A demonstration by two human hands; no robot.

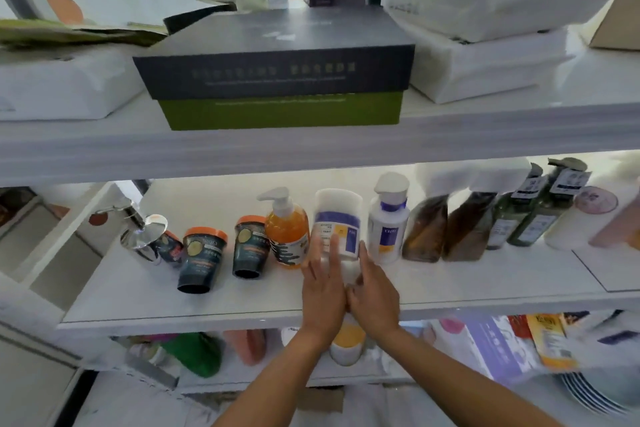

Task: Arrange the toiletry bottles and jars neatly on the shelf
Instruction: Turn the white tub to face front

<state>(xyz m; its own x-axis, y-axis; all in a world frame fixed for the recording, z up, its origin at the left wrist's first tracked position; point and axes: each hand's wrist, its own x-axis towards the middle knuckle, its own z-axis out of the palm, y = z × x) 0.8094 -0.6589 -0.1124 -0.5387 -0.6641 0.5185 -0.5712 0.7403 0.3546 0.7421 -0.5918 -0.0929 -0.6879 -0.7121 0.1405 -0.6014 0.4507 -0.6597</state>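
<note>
White jar with a purple band (337, 222), upright on the middle shelf (242, 305), near the centre of the row. Flat against its front, left hand (323, 282), fingers straight and together on the label. At its lower right side, right hand (374, 291), fingers extended and touching the jar, not curled round it; blurred, so exact contact hard to judge. Both hands close together below the jar.

Just left of the jar, orange pump bottle (287, 232); just right, white pump bottle with a purple collar (388, 222). Further left, dark tub with an orange lid (250, 246), second dark tub (202, 256) beyond it, then chrome pump dispenser (142, 229) at the row's end. Further right, two brown bottles (426, 229), then two dark green bottles (540, 215) with tags. On the shelf above, dark grey box (277, 69) stacked on a green box (280, 111), white packages on either side.
</note>
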